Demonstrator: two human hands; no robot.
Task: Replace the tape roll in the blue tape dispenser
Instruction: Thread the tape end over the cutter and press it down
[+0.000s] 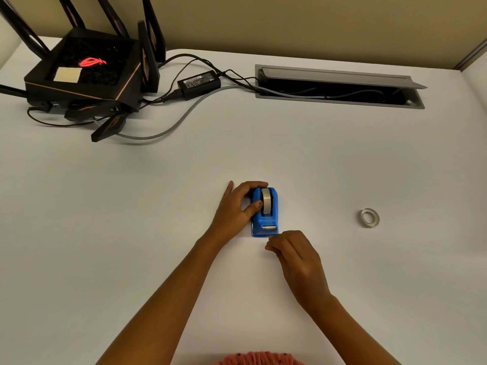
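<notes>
Centrally, boxy blue plastic dispenser (264, 212), glossy tape ring (369, 217) apart.

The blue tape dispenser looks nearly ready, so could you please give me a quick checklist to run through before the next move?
1. Blue tape dispenser steadied by the left hand: ok.
2. Tape roll seated upright in the dispenser: ok.
3. Tape end drawn over the cutter: cannot tell; the right hand is pinched shut just in front of it, and no strip shows.
4. Other tape roll lying well to the right, away from the hands: ok.
5. Cables far from the work area: ok.
</notes>
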